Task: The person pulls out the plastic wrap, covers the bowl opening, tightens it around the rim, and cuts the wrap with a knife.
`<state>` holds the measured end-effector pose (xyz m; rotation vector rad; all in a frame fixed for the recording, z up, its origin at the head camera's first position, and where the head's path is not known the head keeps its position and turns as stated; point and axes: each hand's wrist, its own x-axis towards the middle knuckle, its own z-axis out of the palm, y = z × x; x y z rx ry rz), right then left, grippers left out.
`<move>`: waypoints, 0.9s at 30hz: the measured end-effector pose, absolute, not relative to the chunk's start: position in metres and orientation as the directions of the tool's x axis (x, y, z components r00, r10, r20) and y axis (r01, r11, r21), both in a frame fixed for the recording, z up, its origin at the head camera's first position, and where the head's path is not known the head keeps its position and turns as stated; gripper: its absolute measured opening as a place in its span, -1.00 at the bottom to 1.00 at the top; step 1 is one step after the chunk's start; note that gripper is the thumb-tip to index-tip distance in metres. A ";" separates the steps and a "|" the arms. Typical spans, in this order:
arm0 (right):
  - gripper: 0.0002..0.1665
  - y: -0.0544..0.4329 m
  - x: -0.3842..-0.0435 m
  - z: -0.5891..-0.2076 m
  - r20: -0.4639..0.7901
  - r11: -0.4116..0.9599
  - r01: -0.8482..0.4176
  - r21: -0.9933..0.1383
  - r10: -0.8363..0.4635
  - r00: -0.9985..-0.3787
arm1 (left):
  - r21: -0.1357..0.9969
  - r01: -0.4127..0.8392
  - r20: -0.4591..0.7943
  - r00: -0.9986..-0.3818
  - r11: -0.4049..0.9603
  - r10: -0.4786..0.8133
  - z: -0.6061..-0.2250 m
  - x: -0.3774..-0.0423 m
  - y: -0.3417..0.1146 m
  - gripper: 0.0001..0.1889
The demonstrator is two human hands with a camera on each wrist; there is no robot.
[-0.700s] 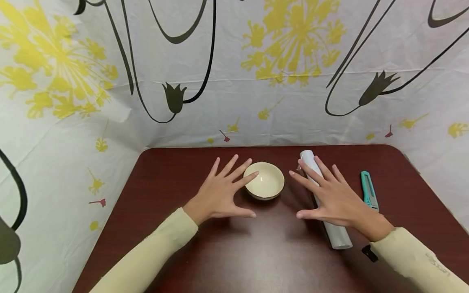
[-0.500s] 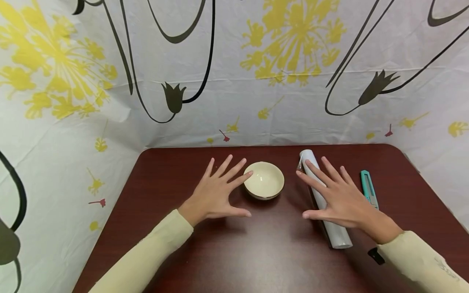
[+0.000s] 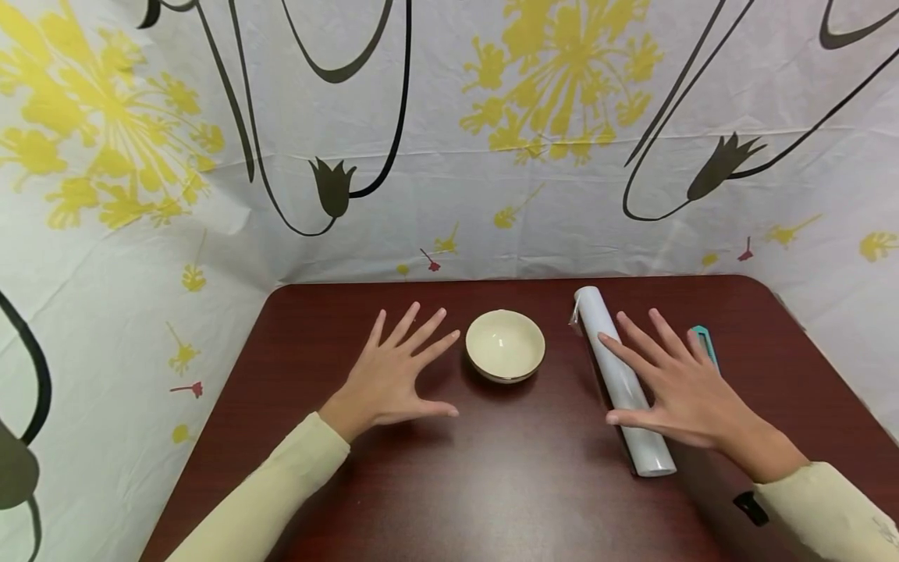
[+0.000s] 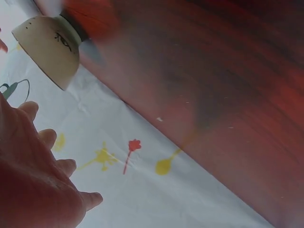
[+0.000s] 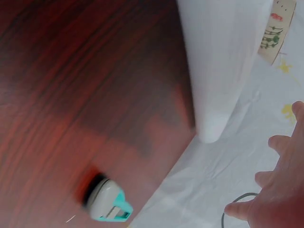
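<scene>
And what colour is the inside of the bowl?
The inside of the bowl is pale cream; it shows best in the head view.

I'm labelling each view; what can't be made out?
Head view: lower part of the utility knife, behind the right hand.
Right wrist view: near end of the white roll, cut off by the top edge.
Left wrist view: dark markings on the cream bowl, too blurred to read.

No text, label, brand or number can be read. On the outside of the bowl [image 4: 47, 52], a dark marking is shown in the left wrist view, and red and green figures in the right wrist view; neither can be made out as lettering. On the right sleeve [image 3: 823, 501], only a faint, illegible mark is seen.
</scene>
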<state>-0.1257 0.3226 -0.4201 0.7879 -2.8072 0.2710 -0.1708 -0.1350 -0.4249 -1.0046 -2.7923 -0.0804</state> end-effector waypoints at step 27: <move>0.27 0.347 -0.134 -0.434 0.194 0.871 -0.434 -0.230 -0.396 -0.897 | 0.163 0.551 0.117 -0.835 0.818 0.538 -0.435 -0.180 -0.143 0.20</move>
